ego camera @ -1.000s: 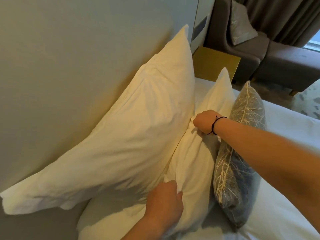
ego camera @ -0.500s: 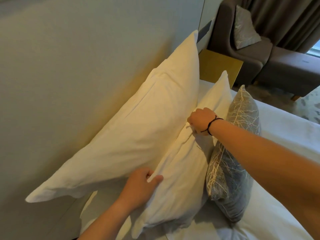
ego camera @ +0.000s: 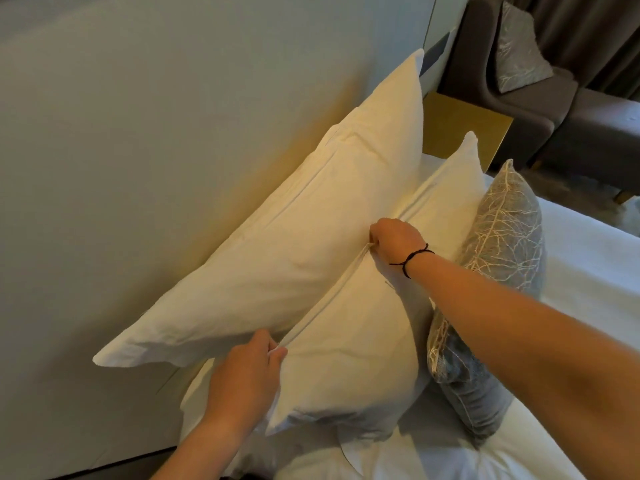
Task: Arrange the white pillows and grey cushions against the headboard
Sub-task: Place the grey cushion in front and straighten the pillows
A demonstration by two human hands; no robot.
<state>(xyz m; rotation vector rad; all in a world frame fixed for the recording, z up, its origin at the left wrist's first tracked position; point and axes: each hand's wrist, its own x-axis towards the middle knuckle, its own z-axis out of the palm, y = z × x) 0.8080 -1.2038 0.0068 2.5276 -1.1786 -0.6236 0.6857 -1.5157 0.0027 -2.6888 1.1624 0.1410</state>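
A large white pillow (ego camera: 294, 244) leans against the grey headboard (ego camera: 156, 133). In front of it stands a second white pillow (ego camera: 367, 341), upright on the bed. My left hand (ego camera: 246, 379) grips this front pillow's top edge near its near corner. My right hand (ego camera: 394, 239), with a black band at the wrist, pinches the same edge farther along. A grey cushion (ego camera: 498, 244) with a pale branch pattern leans against the front pillow's right side, partly hidden behind my right forearm.
White bed sheet (ego camera: 588, 292) spreads to the right. A yellow-topped bedside table (ego camera: 464, 126) stands past the pillows. Beyond it is a dark grey sofa (ego camera: 561, 109) with another patterned cushion (ego camera: 519, 46), and curtains behind.
My left hand has moved up from the front pillow's lower part to its top edge. The front pillow now stands straighter and closer to the back pillow. The right hand keeps its hold.
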